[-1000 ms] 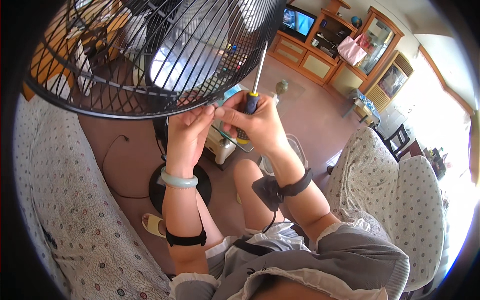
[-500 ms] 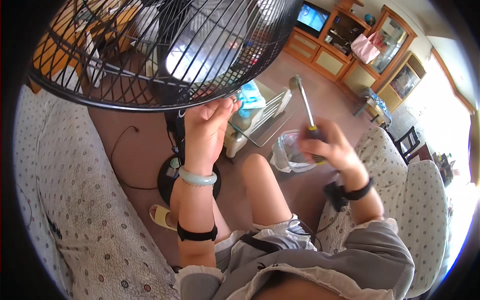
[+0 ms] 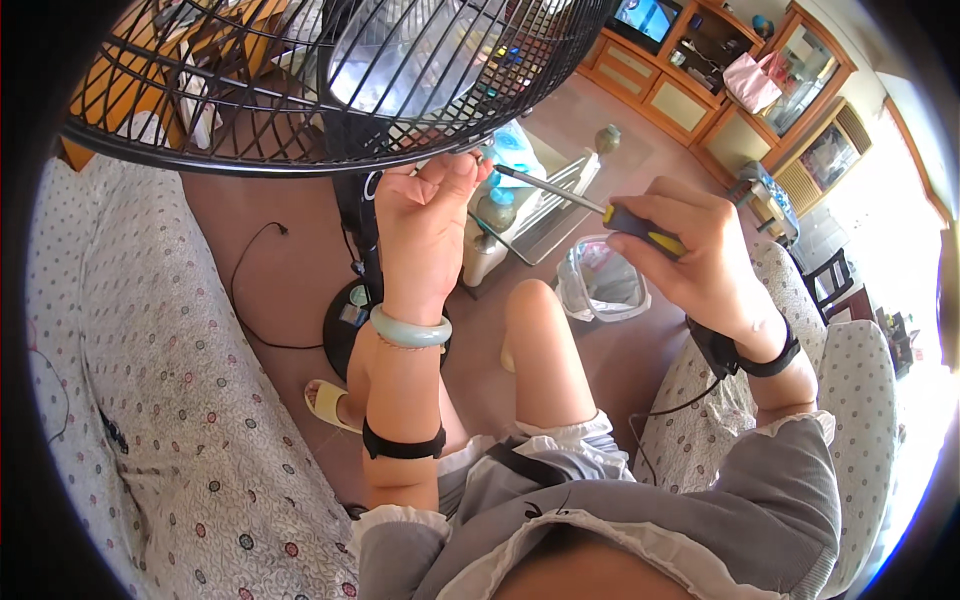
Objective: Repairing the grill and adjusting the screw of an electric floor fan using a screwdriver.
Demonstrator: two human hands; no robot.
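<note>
A black fan with a wire guard (image 3: 290, 171) fills the upper left. At the guard's lower rim is my left hand (image 3: 425, 235), palm toward me, thumb and fingers pinched together around something too small to make out. My right hand (image 3: 705, 250) grips a screwdriver (image 3: 560, 190) by its dark and yellow handle. Its shaft lies nearly level, with the tip pointing left, close beside my left fingertips; I cannot tell whether they touch. The fan's dark pole (image 3: 357, 215) runs down behind my left wrist to a round black base (image 3: 343, 320).
Patterned covered sofas flank me, one on the left (image 3: 190, 360) and one on the right (image 3: 860, 400). A lined waste bin (image 3: 600, 290) stands beyond my knee. Behind it is a white slatted heater (image 3: 560, 200). A dark cord (image 3: 240, 290) lies on the floor.
My right hand has swung the screwdriver from upright to nearly level, bringing its tip over to my left fingers. The left hand stays pinched at the guard's rim.
</note>
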